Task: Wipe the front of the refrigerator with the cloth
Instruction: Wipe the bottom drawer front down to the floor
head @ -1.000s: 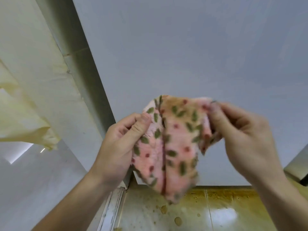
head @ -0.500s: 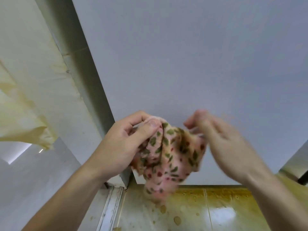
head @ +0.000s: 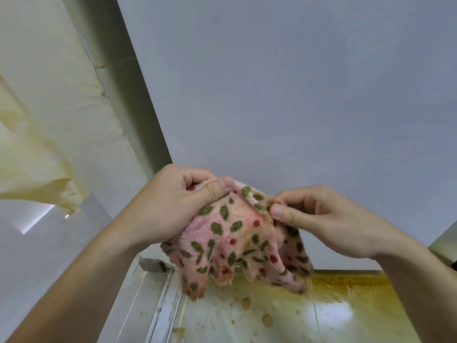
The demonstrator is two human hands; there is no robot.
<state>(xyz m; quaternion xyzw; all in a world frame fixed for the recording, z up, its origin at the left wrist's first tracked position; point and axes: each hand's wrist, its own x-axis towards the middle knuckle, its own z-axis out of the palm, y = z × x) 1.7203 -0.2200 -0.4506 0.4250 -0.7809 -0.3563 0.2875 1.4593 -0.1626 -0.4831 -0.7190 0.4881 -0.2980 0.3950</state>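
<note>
Pale refrigerator front (head: 284, 95) fills the view, and before it we pinch the leaf-print cloth (head: 230, 233) by its top edge in left hand (head: 168, 209) and right hand (head: 329, 219) — we judge it best folded into a flat pad before pressing.

Cloth (head: 230, 233) respread between hands (was bunched), right hand (head: 319, 219) re-pinching.

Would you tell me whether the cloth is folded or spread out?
Loosely spread, not neatly folded: the cloth hangs in drapes between the left hand and right hand, both pinching its top edge.
</note>
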